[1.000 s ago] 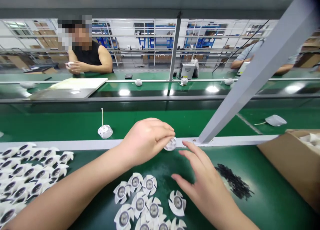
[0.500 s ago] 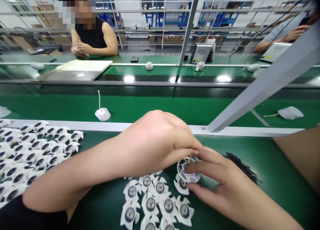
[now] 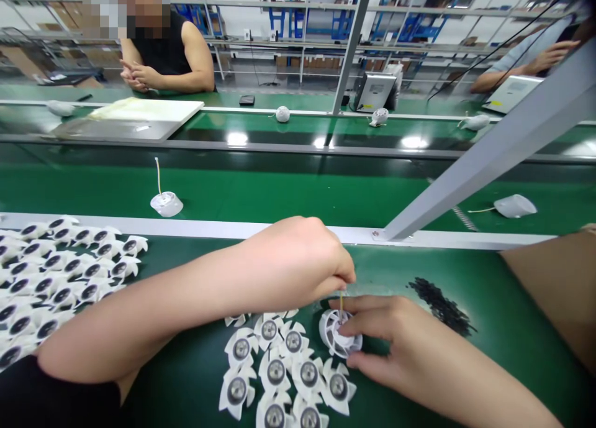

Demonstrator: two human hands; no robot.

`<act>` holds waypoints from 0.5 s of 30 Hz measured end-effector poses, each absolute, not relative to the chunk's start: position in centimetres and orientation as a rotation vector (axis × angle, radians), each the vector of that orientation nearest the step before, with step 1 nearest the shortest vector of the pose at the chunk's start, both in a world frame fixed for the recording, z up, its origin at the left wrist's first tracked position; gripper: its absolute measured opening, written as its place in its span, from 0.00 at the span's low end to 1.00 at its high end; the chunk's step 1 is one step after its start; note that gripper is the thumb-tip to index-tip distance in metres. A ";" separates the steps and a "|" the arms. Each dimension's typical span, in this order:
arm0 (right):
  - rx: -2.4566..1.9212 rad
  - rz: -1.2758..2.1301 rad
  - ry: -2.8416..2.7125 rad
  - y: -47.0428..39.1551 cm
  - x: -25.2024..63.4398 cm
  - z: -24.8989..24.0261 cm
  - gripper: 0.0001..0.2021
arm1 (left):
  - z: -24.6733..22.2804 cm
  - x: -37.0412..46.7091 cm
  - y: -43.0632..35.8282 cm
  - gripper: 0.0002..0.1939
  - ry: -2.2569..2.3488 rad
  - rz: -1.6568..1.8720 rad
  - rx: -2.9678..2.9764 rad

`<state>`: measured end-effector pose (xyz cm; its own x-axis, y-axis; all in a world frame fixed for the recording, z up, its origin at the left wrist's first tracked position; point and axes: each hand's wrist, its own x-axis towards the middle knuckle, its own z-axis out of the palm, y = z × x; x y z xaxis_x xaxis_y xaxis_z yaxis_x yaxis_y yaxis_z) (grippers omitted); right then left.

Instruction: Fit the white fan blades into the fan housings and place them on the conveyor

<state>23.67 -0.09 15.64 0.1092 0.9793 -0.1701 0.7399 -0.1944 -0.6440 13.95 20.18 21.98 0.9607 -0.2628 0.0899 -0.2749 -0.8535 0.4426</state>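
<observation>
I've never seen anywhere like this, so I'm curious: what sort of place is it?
Probably a factory assembly line: many matching white fan blades lie on a green workbench, white parts with wires sit on a conveyor-like strip, and another person is at a bench beyond it.

A round white spoked housing [image 3: 332,340] is held over the bench [image 3: 379,271], yellowish wire [image 3: 341,300] upright.

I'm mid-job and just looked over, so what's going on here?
The right hand holds a white fan housing, thumb at its rim, while the left hand appears to pinch the yellow wire rising from it. White fan impellers lie beside it, with more at far left. Black strips are piled past the right hand. Across the belt, a co-worker's hands are together.
</observation>
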 end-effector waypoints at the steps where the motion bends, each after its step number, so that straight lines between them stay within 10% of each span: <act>1: -1.999 0.836 -1.658 0.0 23.7 15.7 0.08 | 21.9 14.0 20.2 0.09 -0.370 0.031 2.653; 15: -2.110 0.972 -1.495 -0.4 22.0 15.0 0.14 | 17.0 15.0 17.3 0.15 -0.330 -0.440 2.683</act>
